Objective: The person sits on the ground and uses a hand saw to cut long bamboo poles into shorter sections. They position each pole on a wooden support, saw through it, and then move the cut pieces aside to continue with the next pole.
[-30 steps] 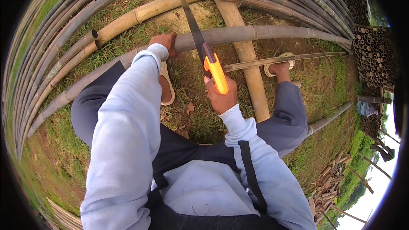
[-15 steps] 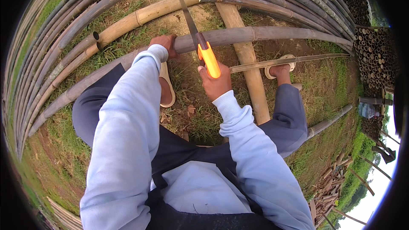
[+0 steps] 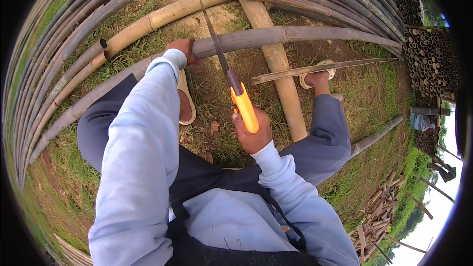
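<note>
My right hand (image 3: 256, 133) is wrapped round the orange handle of a hand saw (image 3: 245, 110). Its dark blade runs up and to the left, lying across a thick greyish-brown bamboo pole (image 3: 241, 40). The blade crosses the pole just right of my left hand (image 3: 183, 49). That hand grips the same pole from above, its fingers partly hidden behind the sleeve and pole. Whether the blade has cut into the bamboo I cannot tell.
A pale bamboo pole (image 3: 278, 69) lies crosswise under the held one. A split bamboo strip (image 3: 320, 70) rests near my right foot. More long poles (image 3: 162, 16) lie beyond. At the right are stacked cut bamboo ends (image 3: 431, 54) and a heap of scraps (image 3: 379, 212).
My right hand has drawn the saw back toward my body, so more of the blade lies on the near side of the pole. The left hand keeps its grip on the pole.
</note>
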Tool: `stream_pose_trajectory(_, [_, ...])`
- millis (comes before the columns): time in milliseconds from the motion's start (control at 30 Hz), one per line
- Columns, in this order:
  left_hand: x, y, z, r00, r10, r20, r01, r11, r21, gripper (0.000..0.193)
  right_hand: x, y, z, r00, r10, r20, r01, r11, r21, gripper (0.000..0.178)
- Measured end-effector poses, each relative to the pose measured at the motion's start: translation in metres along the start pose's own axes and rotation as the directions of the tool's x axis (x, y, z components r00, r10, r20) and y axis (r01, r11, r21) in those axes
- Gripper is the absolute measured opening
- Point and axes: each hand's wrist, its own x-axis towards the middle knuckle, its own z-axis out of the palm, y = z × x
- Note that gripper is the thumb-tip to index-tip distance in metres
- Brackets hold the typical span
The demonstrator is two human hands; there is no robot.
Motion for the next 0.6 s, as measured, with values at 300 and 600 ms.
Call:
stream_pose_trajectory(300, [-0.011, 0.004, 0.01, 0.999, 0.031, 0.039, -0.032, 0.999, 0.02, 0.078, -0.099, -0.057, -0.047, 0.971, 0.235, 0.053, -0.234, 0.972, -0.018, 0.031])
stream_pose_trajectory(600, [-0.007, 0.002, 0.008, 0.998, 0.054, 0.02, -0.054, 0.998, -0.021, 0.078, 0.017, 0.02, 0.017, 0.998, 0.065, -0.001, -0.065, 0.996, 0.055, 0.016])
